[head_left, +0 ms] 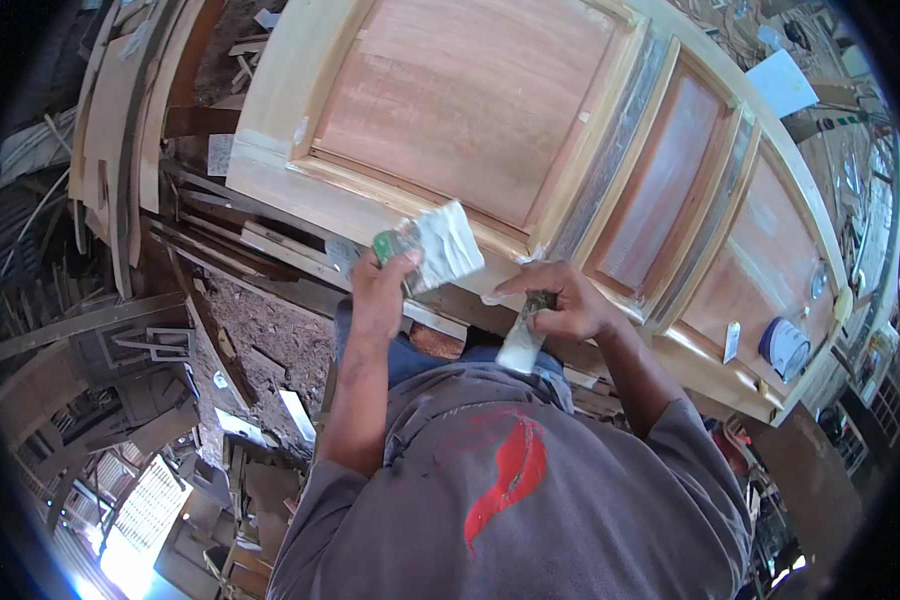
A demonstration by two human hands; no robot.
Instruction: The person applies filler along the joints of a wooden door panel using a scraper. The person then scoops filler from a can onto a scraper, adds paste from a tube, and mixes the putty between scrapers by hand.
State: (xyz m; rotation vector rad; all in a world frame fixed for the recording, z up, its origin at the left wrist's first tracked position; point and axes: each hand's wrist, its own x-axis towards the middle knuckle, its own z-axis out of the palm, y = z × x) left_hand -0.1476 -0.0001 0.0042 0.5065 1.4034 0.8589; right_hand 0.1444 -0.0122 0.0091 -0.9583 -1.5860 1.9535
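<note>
A large panelled wooden door [490, 110] lies flat in front of me. My left hand [382, 290] grips a flat green-edged board [432, 245] loaded with white filler, held at the door's near edge. My right hand [560, 300] is closed on a putty knife [525, 335] smeared with white filler, its tip against the door's near frame rail. My grey shirt with a red mark [510, 480] fills the lower middle of the view.
A round tin with a white lid [785, 347] stands on the door's right end. A sheet of white paper [782, 82] lies beyond the door. Stacked boards and offcuts [130, 130] crowd the left, with sawdust and scrap on the floor [260, 340].
</note>
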